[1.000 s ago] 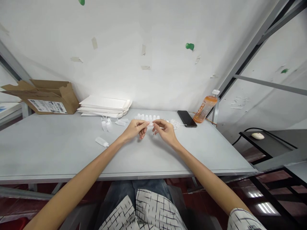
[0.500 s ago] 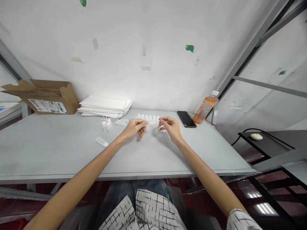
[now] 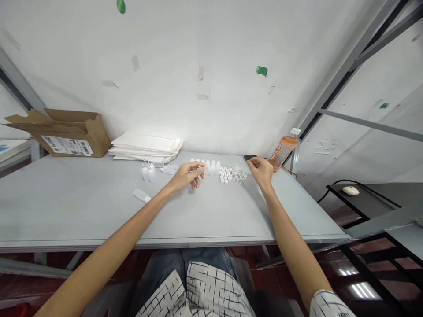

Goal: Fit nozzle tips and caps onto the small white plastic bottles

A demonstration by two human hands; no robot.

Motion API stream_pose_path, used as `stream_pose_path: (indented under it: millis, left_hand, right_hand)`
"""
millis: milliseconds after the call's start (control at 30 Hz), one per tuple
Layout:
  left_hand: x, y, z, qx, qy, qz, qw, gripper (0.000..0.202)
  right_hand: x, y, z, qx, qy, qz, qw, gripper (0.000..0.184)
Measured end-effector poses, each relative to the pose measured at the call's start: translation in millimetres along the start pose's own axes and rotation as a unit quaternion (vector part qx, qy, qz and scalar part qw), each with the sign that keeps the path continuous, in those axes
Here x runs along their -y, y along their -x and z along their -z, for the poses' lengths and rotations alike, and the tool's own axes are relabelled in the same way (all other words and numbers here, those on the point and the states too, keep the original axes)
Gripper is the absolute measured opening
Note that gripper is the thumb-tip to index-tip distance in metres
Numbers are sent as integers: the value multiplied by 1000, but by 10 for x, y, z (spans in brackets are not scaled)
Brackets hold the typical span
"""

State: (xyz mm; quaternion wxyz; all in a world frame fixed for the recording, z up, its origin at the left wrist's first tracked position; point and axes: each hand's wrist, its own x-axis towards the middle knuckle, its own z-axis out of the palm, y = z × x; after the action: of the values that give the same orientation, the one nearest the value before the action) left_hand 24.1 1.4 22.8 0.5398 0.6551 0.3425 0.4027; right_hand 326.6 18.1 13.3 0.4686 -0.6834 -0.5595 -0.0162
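Observation:
My left hand (image 3: 187, 176) hovers over the middle of the desk, thumb and forefinger pinched at a small pale piece too faint to name. Just past its fingertips stand several small translucent white bottles (image 3: 213, 166). Right of those lies a cluster of small white caps (image 3: 225, 174), then a pile of thin white loops (image 3: 239, 175). My right hand (image 3: 263, 171) is at the right edge of that pile, its fingers closed together; what they hold, if anything, is hidden. Behind it, a black phone (image 3: 249, 156) is mostly covered.
An orange drink bottle (image 3: 284, 149) leans near the frame post at right. To the left are two small white bottles (image 3: 148, 173), flat translucent pieces (image 3: 169, 169), a lone translucent bottle (image 3: 141, 195), stacked white envelopes (image 3: 142, 145) and an opened cardboard box (image 3: 72, 134).
My right hand has moved right, away from my left hand, uncovering the caps and loops and now covering much of the phone. My left hand has barely moved.

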Motion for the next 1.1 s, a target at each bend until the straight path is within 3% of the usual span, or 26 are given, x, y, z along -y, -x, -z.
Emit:
stream_pose_path:
  millis: [333, 533, 667, 900, 1100]
  left_hand:
    - [-29, -11, -5, 3, 5, -1, 1000, 54]
    - [-62, -5, 17, -22, 20, -9, 1000, 50]
    - [-81, -20, 38, -68, 38, -31, 997, 45]
    - [-159, -29, 163, -244, 30, -133, 960, 40]
    - [-16, -78, 247, -269, -70, -123, 953, 34]
  right_hand:
    - [-50, 33, -148, 114, 130, -22, 985, 23]
    - [-60, 20, -126, 96, 130, -38, 986, 29]
    - [-59, 11, -109, 77, 114, -38, 990, 30]
    - [-51, 21, -119, 71, 94, -23, 993, 31]
    - [-69, 18, -127, 65, 76, -16, 995, 34]
